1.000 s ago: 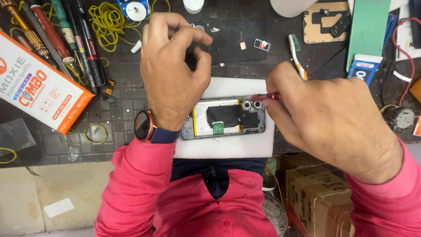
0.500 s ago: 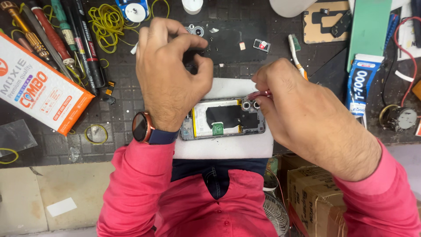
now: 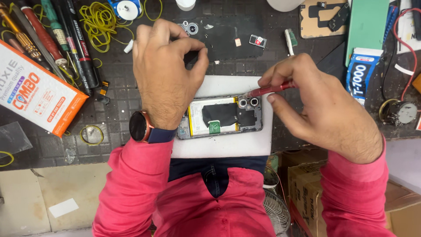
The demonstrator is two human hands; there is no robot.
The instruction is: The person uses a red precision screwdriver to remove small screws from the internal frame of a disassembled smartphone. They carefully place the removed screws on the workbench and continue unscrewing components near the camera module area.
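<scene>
An opened smartphone point(image 3: 221, 116) lies back-up on a white pad point(image 3: 219, 147), its battery, black shield and two camera lenses exposed. My right hand point(image 3: 322, 109) grips a red-handled screwdriver point(image 3: 269, 90) whose tip rests at the phone's upper right corner beside the lenses. My left hand point(image 3: 164, 72) hovers over the phone's left end, fingertips pinched together above the dark mat; whether a small part sits between them cannot be seen. A watch point(image 3: 141, 126) is on the left wrist.
A row of screwdrivers and markers point(image 3: 57, 39) and yellow rubber bands point(image 3: 98, 19) lie at the back left, beside an orange-and-white box point(image 3: 35, 94). A toothbrush point(image 3: 290, 40), a glue tube point(image 3: 362, 72) and small parts sit at the back right. Cardboard boxes point(image 3: 307, 180) stand below the bench.
My right hand slid left onto the phone's corner and then eased back right, exposing the red screwdriver. The left hand stayed above the phone, fingers pinched.
</scene>
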